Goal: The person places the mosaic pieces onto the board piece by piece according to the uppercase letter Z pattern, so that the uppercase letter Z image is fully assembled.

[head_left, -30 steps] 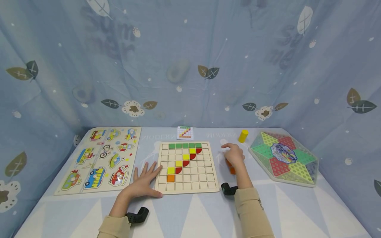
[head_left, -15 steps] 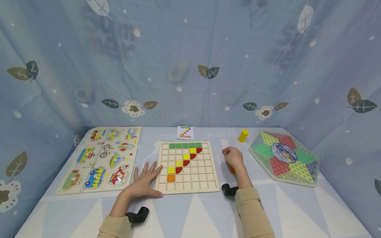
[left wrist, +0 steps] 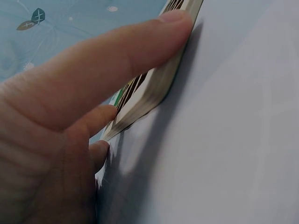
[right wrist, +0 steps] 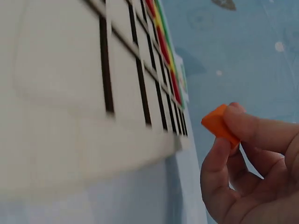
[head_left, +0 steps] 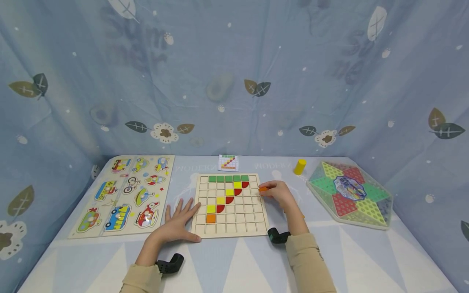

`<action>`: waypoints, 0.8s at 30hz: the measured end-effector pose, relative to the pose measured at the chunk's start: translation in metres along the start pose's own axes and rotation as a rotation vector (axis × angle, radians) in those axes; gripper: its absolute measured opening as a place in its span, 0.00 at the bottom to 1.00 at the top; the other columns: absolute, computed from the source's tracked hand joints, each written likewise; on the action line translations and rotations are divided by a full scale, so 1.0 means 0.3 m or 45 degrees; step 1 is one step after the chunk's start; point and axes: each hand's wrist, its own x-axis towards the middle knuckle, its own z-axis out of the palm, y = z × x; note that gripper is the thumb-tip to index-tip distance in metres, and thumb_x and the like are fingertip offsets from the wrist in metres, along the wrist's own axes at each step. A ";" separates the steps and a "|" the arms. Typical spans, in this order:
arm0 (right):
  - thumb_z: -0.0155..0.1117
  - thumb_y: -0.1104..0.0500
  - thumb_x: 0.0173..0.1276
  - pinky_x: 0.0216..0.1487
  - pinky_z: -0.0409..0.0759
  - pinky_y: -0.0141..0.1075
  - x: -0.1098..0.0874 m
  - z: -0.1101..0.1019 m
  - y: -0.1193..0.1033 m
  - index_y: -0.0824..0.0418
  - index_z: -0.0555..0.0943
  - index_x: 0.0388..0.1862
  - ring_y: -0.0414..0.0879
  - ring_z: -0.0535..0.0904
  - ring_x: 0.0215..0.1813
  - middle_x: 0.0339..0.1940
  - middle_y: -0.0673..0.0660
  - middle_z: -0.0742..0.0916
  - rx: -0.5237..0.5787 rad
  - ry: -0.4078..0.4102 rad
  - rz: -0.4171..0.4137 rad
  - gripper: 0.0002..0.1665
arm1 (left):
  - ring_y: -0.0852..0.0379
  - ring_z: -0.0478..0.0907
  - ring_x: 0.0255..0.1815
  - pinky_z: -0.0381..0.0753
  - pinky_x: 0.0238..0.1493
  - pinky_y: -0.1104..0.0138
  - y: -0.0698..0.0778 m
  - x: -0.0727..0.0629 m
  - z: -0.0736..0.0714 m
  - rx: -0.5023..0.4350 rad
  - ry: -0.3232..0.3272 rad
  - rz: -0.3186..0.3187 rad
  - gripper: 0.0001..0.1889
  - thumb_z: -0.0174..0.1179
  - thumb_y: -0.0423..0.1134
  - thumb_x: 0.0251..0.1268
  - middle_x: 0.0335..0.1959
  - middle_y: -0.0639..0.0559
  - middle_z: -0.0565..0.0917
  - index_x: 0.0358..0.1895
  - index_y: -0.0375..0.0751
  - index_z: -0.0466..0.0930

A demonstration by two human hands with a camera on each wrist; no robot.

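My right hand (head_left: pixel 279 193) pinches an orange square tile (right wrist: pixel 218 124) between thumb and fingertip, at the right edge of a wooden grid board (head_left: pixel 242 224). With fingers spread, my left hand (head_left: pixel 177 226) rests at the board's lower left; its thumb (left wrist: pixel 140 44) lies on the front edge in the left wrist view. On the board, a row of green tiles (head_left: pixel 229 178) runs along the top. Yellow squares (head_left: pixel 220 200) and red quarter-round tiles (head_left: pixel 229 200) step down diagonally to one orange square (head_left: pixel 211 218). More orange pieces (head_left: pixel 302 216) show partly behind my right wrist.
A small pattern card (head_left: pixel 229 162) lies behind the board. At left is a vehicle peg puzzle (head_left: pixel 124 195). A yellow cylinder (head_left: pixel 299 167) stands at the back right, beside a hexagonal Chinese checkers box (head_left: pixel 349 195). A patterned curtain (head_left: pixel 234 101) rises behind the table.
My right hand reached down to the orange pieces, took hold of an orange tile and moved left with it to the board's edge. The left hand stayed in place.
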 end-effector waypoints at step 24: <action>0.71 0.62 0.53 0.32 0.76 0.30 -0.121 0.316 -0.080 0.60 0.85 0.28 0.43 0.75 0.31 0.30 0.51 0.83 -0.302 -0.408 -0.240 0.04 | 0.33 0.27 0.71 0.15 0.60 0.39 -0.006 0.005 0.004 0.032 0.001 -0.008 0.57 0.72 0.59 0.35 0.73 0.36 0.44 0.71 0.41 0.53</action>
